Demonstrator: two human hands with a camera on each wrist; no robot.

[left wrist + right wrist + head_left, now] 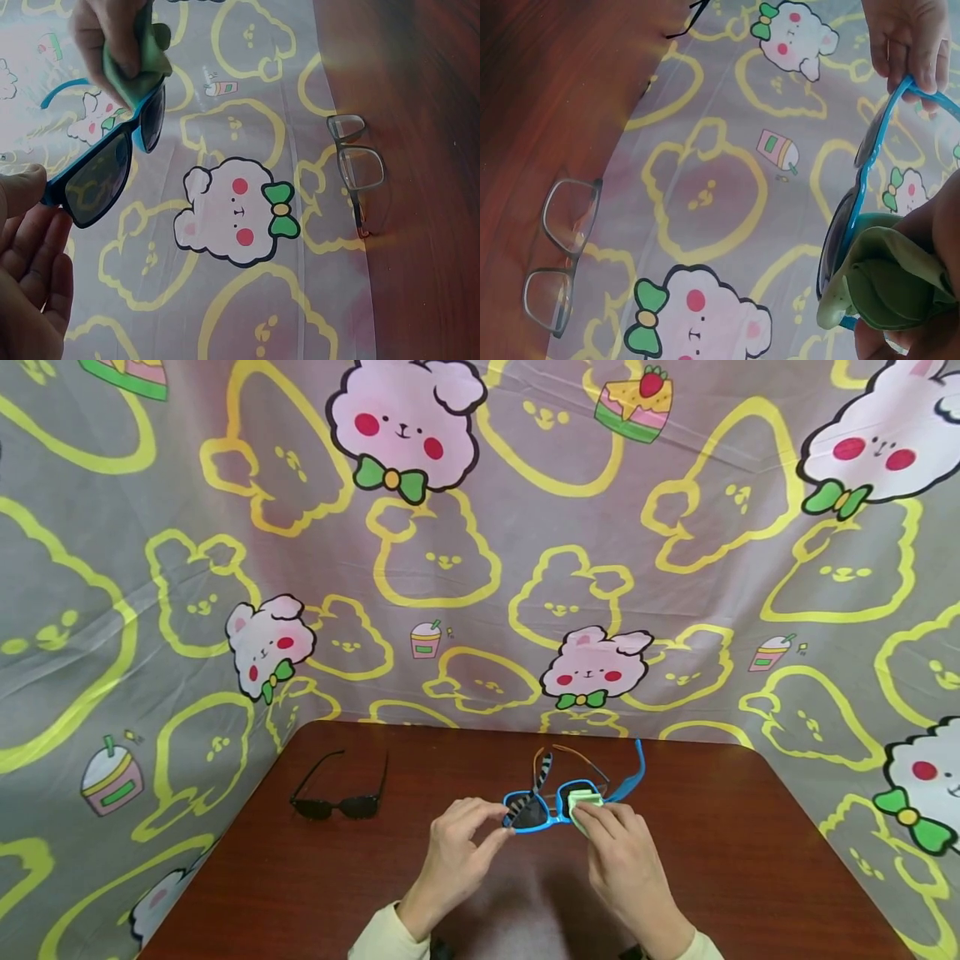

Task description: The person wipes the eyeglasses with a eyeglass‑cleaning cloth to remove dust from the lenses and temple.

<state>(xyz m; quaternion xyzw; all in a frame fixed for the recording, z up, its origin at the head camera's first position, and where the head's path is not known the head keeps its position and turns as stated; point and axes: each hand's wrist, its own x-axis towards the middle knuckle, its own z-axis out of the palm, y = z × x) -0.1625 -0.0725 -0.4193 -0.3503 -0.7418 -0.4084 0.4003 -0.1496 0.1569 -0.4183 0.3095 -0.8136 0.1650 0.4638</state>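
Note:
A pair of blue-framed sunglasses [557,819] with dark lenses is held up above the table, its temples unfolded. My left hand [459,853] pinches the frame at its left end, near the hinge of a dark-striped temple. At the other end my right hand [628,860] grips a folded light green cloth [584,797] around the right lens. In the left wrist view the cloth [144,71] covers the outer part of that lens, while the left lens [97,180] is uncovered. The right wrist view shows the bunched cloth [892,279] wrapped over the frame's lower end.
Black sunglasses [336,808] lie on the left of the brown table [300,885], temples pointing away. Clear-lensed eyeglasses [362,166] rest on the table behind the blue pair. A curtain [480,552] with cartoon animals surrounds the table's back and sides.

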